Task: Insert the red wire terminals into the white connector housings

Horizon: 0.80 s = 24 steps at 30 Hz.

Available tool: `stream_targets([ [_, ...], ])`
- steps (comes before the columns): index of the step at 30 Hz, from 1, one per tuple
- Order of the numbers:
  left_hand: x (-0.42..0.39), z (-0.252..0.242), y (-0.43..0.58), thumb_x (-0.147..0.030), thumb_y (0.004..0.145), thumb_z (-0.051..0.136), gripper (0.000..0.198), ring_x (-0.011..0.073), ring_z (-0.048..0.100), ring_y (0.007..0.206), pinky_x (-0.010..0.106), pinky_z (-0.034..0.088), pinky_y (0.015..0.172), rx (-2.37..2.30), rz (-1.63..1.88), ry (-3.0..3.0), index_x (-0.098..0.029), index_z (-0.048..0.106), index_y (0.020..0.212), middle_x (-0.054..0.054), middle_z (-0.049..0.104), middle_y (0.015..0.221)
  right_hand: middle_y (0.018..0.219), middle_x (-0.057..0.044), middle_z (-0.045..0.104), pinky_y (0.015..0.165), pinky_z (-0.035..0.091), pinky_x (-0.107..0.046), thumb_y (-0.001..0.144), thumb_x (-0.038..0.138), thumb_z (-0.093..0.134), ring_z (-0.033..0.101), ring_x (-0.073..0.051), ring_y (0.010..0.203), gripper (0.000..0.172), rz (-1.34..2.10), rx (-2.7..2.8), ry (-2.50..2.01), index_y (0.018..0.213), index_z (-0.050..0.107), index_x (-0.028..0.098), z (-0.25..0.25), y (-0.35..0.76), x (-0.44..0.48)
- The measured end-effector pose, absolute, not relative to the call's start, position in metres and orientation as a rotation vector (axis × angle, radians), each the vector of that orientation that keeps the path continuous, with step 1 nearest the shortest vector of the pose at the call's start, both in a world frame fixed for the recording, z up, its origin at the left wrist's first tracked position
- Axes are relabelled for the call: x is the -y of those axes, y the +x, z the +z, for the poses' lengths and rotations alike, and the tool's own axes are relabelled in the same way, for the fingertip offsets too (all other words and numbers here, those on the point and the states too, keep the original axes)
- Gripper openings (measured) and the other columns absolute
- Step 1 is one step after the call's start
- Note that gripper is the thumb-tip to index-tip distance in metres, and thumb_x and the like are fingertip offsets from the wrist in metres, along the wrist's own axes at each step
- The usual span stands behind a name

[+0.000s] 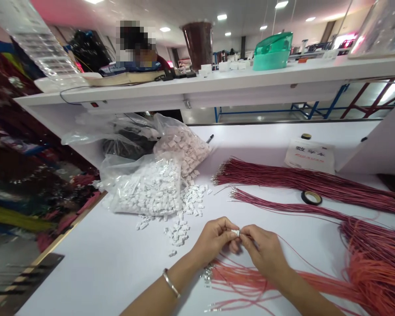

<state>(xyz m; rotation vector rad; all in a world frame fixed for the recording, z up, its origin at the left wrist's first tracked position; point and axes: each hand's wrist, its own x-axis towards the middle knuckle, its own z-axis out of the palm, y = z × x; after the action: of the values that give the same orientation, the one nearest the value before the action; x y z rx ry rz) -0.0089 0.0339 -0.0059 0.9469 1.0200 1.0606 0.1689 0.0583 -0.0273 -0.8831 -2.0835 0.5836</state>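
Note:
My left hand (pixel 213 239) and my right hand (pixel 261 250) meet near the front of the white table (pixel 112 263). Both are closed in a pinch on one small white plastic connector (pixel 236 232) between their fingertips. A thin red wire (pixel 294 250) trails away from my right hand to the right. Beneath my wrists lie loose red wires with metal tips (pixel 224 281). A pile of loose white connectors (pixel 184 215) lies just left of my left hand.
Two clear bags of white connectors (pixel 151 188) (pixel 184 145) sit at the left. Long bundles of red wires (pixel 299 180) cross the table's right side, with a tape roll (pixel 311 198) and a paper pad (pixel 311 156). A person sits behind the raised shelf (pixel 217 87).

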Motion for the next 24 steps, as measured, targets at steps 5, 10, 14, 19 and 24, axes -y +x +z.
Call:
stream_targets([
  [5,-0.034,-0.013,-0.008,-0.044,0.073,0.079,0.037,0.0147,0.064,0.048,0.026,0.049,0.054,-0.986,1.058,0.954,-0.013,0.06,0.081,0.002,0.069,0.057,0.066,0.001,0.065,0.057,0.044,-0.019,0.099,0.025,0.044,0.062,-0.011,0.058,0.026,0.634,2.109,-0.877,0.079,0.058,0.02,-0.032,0.172,-0.059],
  [10,-0.034,-0.018,-0.006,-0.046,0.07,0.081,0.04,0.0149,0.064,0.046,0.026,0.05,0.052,-0.957,1.051,0.966,-0.014,0.059,0.08,0.003,0.069,0.056,0.063,0.001,0.066,0.057,0.045,-0.019,0.099,0.025,0.044,0.063,-0.01,0.056,0.027,0.659,2.136,-0.867,0.078,0.06,0.02,-0.038,0.177,-0.06],
  [14,-0.035,-0.015,-0.006,-0.047,0.07,0.081,0.041,0.0156,0.065,0.048,0.025,0.05,0.05,-0.947,1.047,0.971,-0.014,0.058,0.079,0.005,0.071,0.059,0.063,0.002,0.067,0.058,0.046,-0.019,0.098,0.025,0.046,0.064,-0.011,0.055,0.027,0.69,2.11,-0.885,0.077,0.062,0.021,-0.038,0.177,-0.06],
  [19,-0.035,-0.011,-0.006,-0.043,0.073,0.08,0.037,0.0148,0.065,0.049,0.026,0.049,0.055,-0.964,1.109,0.984,-0.013,0.06,0.082,0.003,0.07,0.057,0.068,0.002,0.07,0.059,0.049,-0.019,0.097,0.027,0.05,0.066,-0.011,0.059,0.022,0.675,2.026,-0.889,0.082,0.065,0.022,-0.029,0.172,-0.061],
  [24,-0.035,-0.008,-0.007,-0.043,0.073,0.08,0.037,0.013,0.063,0.049,0.025,0.049,0.056,-0.973,1.14,0.969,-0.013,0.061,0.084,0.002,0.068,0.057,0.073,0.001,0.071,0.059,0.049,-0.019,0.095,0.025,0.052,0.066,-0.011,0.062,0.016,0.605,1.987,-0.86,0.087,0.065,0.021,-0.025,0.172,-0.059],
])
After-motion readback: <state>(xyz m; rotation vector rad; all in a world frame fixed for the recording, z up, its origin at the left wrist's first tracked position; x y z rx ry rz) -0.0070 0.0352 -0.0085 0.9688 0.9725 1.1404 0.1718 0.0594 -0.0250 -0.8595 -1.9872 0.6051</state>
